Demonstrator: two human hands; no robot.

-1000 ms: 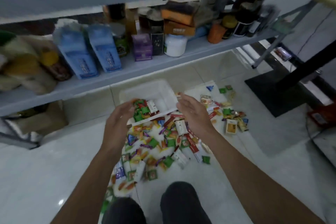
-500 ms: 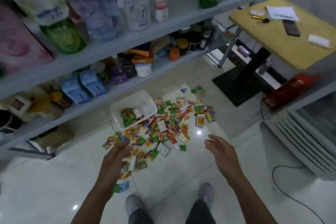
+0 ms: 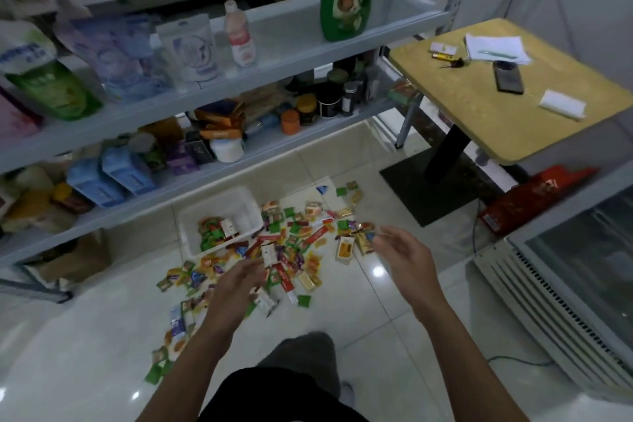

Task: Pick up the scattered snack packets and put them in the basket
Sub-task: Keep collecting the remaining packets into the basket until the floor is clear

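Head view, hands first: how do they stand?
— The left hand (image 3: 236, 288) hangs palm-down over the near edge of the pile, fingers loosely spread and curled round nothing. Whether the fingertips touch a packet I cannot tell. The right hand (image 3: 407, 260) is out at the right side of the pile, fingers relaxed and apart, and it too holds nothing.

And the snack packets?
— Most of the snack packets (image 3: 294, 250) lie scattered on the white tiled floor (image 3: 68, 336). It is a dense spread of green, red, orange and yellow wrappers between the two hands and beyond them, with a thinner trail running nearer to the person on the left. A few already lie inside the basket (image 3: 219, 204).

Where is the basket?
— It is a white plastic tub standing on the floor at the far left edge of the pile, just in front of the lowest shelf.

What stands around that?
— The grey shelving (image 3: 239, 92) holds pouches, cartons and jars, with a green bottle (image 3: 346, 0) on an upper level. To the right is a yellow table (image 3: 496, 120) with a phone (image 3: 508, 77) and papers (image 3: 493, 50) on it.
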